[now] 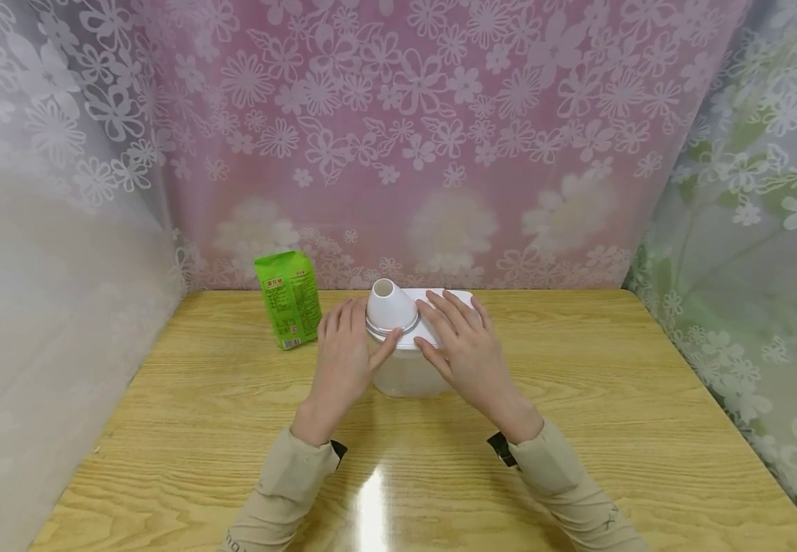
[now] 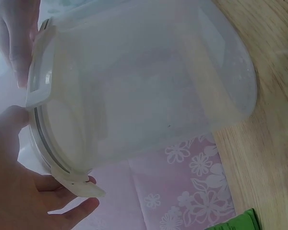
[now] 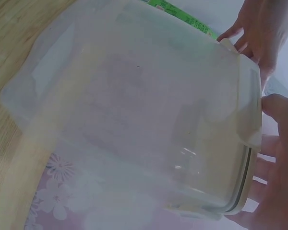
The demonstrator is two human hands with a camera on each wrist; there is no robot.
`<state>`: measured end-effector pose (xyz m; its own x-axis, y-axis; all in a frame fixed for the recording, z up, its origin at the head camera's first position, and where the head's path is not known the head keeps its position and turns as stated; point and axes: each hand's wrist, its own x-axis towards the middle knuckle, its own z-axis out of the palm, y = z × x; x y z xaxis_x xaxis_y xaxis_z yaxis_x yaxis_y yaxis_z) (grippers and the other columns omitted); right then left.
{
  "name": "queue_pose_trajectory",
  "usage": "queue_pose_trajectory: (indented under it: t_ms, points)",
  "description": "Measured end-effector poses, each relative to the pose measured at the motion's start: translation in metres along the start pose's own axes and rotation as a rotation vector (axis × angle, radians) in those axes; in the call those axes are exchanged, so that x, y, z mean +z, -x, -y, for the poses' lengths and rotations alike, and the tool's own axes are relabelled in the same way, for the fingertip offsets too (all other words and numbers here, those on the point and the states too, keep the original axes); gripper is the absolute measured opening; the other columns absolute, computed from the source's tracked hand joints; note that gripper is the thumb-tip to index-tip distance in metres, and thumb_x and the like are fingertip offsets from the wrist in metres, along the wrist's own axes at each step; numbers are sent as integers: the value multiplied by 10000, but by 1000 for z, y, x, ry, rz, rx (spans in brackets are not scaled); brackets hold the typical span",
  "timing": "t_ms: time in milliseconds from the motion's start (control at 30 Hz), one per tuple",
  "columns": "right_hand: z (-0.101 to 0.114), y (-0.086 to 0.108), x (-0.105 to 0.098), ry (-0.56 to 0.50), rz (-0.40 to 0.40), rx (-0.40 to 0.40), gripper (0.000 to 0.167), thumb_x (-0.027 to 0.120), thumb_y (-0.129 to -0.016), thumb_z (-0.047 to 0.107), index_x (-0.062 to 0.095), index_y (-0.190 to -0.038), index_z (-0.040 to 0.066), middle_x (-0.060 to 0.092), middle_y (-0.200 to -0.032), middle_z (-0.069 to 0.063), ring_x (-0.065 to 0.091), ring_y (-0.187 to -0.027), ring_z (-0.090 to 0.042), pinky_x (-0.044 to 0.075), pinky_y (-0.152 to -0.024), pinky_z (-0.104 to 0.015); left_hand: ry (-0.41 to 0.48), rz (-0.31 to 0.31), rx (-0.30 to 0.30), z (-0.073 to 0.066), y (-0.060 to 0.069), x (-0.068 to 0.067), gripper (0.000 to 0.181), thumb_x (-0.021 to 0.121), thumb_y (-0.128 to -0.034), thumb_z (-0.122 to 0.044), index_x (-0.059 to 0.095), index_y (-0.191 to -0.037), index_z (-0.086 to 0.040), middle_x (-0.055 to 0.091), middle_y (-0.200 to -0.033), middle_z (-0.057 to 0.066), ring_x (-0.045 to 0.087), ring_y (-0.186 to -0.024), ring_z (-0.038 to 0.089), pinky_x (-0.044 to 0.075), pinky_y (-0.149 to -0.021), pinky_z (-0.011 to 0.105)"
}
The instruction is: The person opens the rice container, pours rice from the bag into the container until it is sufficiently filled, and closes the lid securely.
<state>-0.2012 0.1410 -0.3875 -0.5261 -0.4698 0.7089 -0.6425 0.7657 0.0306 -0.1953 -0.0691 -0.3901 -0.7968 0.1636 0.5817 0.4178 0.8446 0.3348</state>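
A translucent plastic storage container (image 2: 149, 81) stands upright on the table, with a white lid (image 1: 429, 337) on top. A white cone-shaped spout or cap (image 1: 392, 308) rises from the left part of the lid. My left hand (image 1: 343, 356) grips the lid's left edge, thumb over the front rim and fingers around a side latch (image 2: 79, 186) that stands out from the wall. My right hand (image 1: 467, 353) rests on the right part of the lid with fingers spread. Between the thumbs sits a front latch (image 3: 249, 100). No contents are visible inside.
A green printed packet (image 1: 288, 299) stands upright left of the container, close to my left hand. The wooden table (image 1: 577, 399) ends at a pink floral curtain (image 1: 405, 138) behind. Pale floral curtains hang at both sides.
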Motion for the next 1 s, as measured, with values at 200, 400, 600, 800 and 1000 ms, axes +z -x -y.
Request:
queue_pose_trajectory:
  t_ms: [200,400,600,800,1000]
  points:
    - [-10,-2,-5,-112,-10,10,503,571,-1027,413,595,-1398,75,594,-1411,-141,522,-1331,-366,366,-1114,-602,14,6,-11,0,0,0,705,646,-960,-483,501,-1380,65,590,-1306,253,527,-1244,435,364,-1109,608]
    - [-26,-5,-18,-281,-33,95,440,692,-970,174,601,-1386,62,588,-1393,-156,533,-1300,-362,419,-1088,-533,43,9,-30,0,0,0,704,658,-958,-478,499,-1382,61,583,-1310,246,525,-1246,430,354,-1117,615]
    - [-46,-4,-36,-333,1,295,380,657,-990,107,611,-1361,34,620,-1333,-183,601,-1184,-380,511,-957,-545,61,16,-41,0,0,-1,697,652,-960,-479,500,-1379,56,578,-1310,243,521,-1248,426,349,-1125,602]
    - [-63,5,-42,-570,181,560,402,584,-1047,185,560,-1410,15,578,-1384,-208,630,-1131,-395,577,-877,-500,73,28,-39,0,0,-1,684,650,-966,-479,500,-1378,47,580,-1302,227,524,-1240,414,353,-1123,591]
    - [-77,10,-41,-964,372,805,534,540,-1067,296,454,-1466,-49,509,-1400,-271,654,-1068,-282,588,-879,-328,81,10,-23,0,1,-1,682,662,-963,-466,501,-1374,53,584,-1294,230,533,-1228,417,359,-1117,596]
